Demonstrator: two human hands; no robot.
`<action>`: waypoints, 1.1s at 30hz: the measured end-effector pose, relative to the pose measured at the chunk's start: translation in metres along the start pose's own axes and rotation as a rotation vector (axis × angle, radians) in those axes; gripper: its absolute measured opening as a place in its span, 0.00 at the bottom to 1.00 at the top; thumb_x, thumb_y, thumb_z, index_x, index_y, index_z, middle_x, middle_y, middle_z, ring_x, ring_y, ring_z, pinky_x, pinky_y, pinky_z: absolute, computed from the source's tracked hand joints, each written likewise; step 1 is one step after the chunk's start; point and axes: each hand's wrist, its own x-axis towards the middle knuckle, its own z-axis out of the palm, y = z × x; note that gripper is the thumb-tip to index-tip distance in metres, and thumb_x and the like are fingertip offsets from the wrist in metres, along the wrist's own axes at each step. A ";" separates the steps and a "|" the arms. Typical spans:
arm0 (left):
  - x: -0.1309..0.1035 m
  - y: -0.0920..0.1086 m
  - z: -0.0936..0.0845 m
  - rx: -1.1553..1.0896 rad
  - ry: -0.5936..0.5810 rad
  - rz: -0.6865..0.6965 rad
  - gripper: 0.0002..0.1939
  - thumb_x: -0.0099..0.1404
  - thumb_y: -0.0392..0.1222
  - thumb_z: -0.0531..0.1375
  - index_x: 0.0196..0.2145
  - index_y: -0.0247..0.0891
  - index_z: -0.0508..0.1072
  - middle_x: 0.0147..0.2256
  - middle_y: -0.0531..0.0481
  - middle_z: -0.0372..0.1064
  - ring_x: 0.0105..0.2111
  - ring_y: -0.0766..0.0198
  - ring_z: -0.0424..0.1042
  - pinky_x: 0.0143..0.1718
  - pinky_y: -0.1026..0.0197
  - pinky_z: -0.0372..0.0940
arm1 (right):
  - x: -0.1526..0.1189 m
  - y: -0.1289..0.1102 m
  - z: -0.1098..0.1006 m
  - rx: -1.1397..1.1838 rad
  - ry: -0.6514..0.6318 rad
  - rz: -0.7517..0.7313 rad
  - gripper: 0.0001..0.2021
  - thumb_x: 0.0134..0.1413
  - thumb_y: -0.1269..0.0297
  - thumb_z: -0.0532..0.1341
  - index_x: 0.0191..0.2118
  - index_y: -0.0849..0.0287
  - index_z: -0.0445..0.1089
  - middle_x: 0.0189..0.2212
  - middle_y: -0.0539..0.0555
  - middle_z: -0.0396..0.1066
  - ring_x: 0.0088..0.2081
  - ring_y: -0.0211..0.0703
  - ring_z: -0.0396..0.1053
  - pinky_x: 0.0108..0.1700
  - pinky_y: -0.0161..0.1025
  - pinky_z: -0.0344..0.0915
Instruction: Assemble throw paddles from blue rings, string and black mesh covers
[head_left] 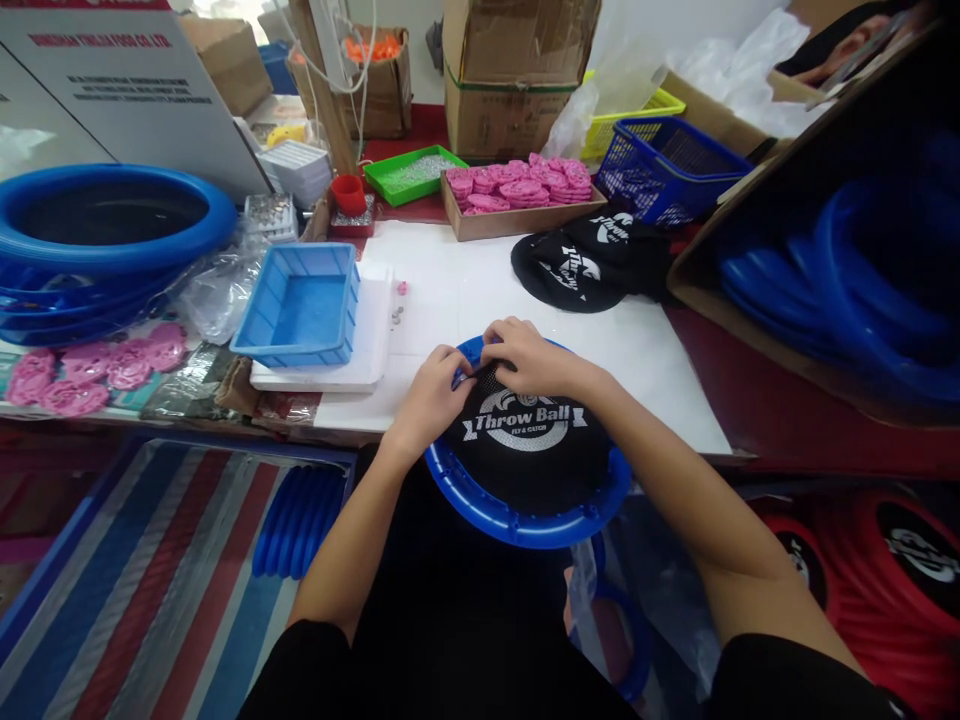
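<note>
A blue plastic ring (517, 528) with a black mesh fabric disc (517, 470) printed "Throw Ball" inside it rests tilted at the table's front edge, over my lap. My left hand (441, 392) is closed on the ring's far left rim, thumb near the mesh edge. Beside it, my right hand (525, 355) has its fingers bent over the far rim, pinching where mesh and ring meet. My fingers hide that stretch of rim. Black printed mesh discs (570, 265) lie stacked beyond my right hand.
A blue bin (300, 300) stands on a white slab at left. Pink pieces fill a cardboard tray (517, 222) at the back, near a green tray (412, 172) and blue basket (667, 165). Blue rings (112, 250) are stacked left; a box of rings (847, 300) leans right.
</note>
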 end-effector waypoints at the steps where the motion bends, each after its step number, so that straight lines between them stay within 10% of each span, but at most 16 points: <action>1: -0.007 0.001 -0.002 0.005 0.030 -0.016 0.07 0.68 0.29 0.66 0.38 0.39 0.73 0.43 0.48 0.72 0.47 0.56 0.75 0.55 0.51 0.71 | 0.003 0.001 -0.003 0.040 -0.016 -0.012 0.09 0.60 0.71 0.60 0.41 0.55 0.78 0.48 0.61 0.70 0.52 0.58 0.65 0.56 0.57 0.63; 13: -0.050 0.006 -0.001 0.090 0.162 -0.220 0.03 0.72 0.35 0.65 0.38 0.41 0.75 0.40 0.47 0.77 0.44 0.53 0.78 0.50 0.49 0.73 | 0.007 0.012 0.006 0.317 0.003 -0.046 0.07 0.68 0.62 0.64 0.45 0.54 0.80 0.44 0.57 0.75 0.47 0.51 0.74 0.54 0.54 0.72; 24: -0.021 -0.025 -0.026 -0.108 -0.118 0.046 0.03 0.71 0.39 0.66 0.37 0.42 0.79 0.38 0.50 0.79 0.41 0.59 0.77 0.47 0.54 0.72 | -0.024 -0.011 0.004 0.009 0.033 -0.078 0.09 0.68 0.63 0.63 0.47 0.54 0.81 0.52 0.64 0.70 0.53 0.61 0.68 0.55 0.62 0.70; 33: -0.015 -0.011 -0.017 0.069 -0.191 0.047 0.05 0.72 0.34 0.62 0.38 0.40 0.78 0.41 0.47 0.76 0.43 0.56 0.77 0.49 0.53 0.71 | -0.021 -0.022 0.027 0.076 0.038 -0.099 0.10 0.69 0.65 0.63 0.48 0.54 0.82 0.61 0.64 0.71 0.61 0.63 0.68 0.62 0.67 0.68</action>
